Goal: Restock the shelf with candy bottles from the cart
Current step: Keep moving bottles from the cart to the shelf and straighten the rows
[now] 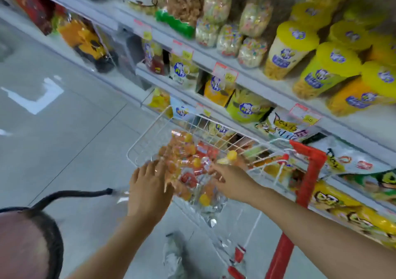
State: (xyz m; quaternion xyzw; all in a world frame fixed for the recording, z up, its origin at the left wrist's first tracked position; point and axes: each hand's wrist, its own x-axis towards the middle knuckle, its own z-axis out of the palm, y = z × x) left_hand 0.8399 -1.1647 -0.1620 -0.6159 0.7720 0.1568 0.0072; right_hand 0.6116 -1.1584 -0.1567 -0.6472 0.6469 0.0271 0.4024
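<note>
A white wire cart (pixel 139 141) with a red handle post (pixel 308 171) stands beside the shelf. Its basket holds several clear candy bottles (pixel 188 161) with yellow caps, packed with orange and red sweets. My left hand (pixel 147 184) lies flat against the left side of the bottle pile, fingers spread. My right hand (pixel 231 180) reaches into the basket from the right, fingers on a bottle near a yellow cap (pixel 231 155). The frame is blurred, so whether either hand has a firm grip is unclear.
The shelf unit (pixel 257 79) runs along the right, with yellow-lidded snack tubs (pixel 295 47), clear jars of coloured sweets (pixel 229 39) and snack bags on lower levels. Grey tiled floor (pixel 64 139) lies to the left. A person's head (pixel 25 244) shows at the bottom left.
</note>
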